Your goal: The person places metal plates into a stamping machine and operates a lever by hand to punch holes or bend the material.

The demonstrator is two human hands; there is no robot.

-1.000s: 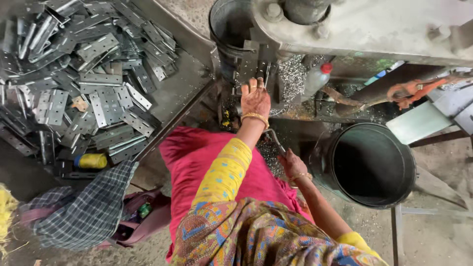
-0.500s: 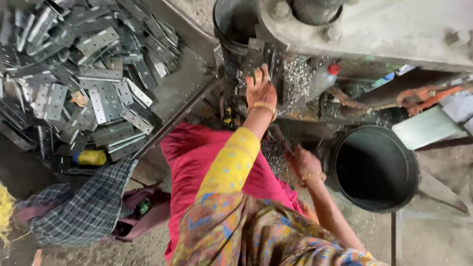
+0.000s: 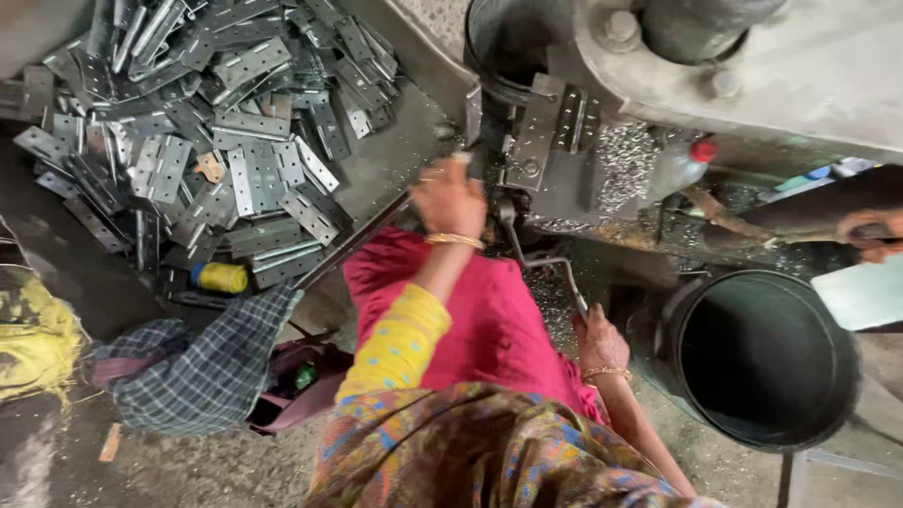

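Observation:
My left hand (image 3: pixel 450 196), with a gold bangle and a yellow sleeve, reaches up to the front of a grey press machine (image 3: pixel 564 141), right beside its dark die block. Its fingers curl at the corner where the tray meets the machine; what they hold is hidden. My right hand (image 3: pixel 598 341) is lower, closed around the end of a thin bent metal lever (image 3: pixel 550 265) that runs up to the machine. A heap of several flat perforated metal hinge plates (image 3: pixel 226 141) fills the tray to the left of my left hand.
A black round bucket (image 3: pixel 764 357) stands at the right, under the machine. A checked cloth (image 3: pixel 198 369) and a yellow spool (image 3: pixel 222 277) lie below the tray. Metal shavings (image 3: pixel 625 165) cover the machine bed. Another person's hand (image 3: pixel 870 233) shows at the far right.
My left hand has slid left from the die toward the tray's corner. My right hand stays on the lever.

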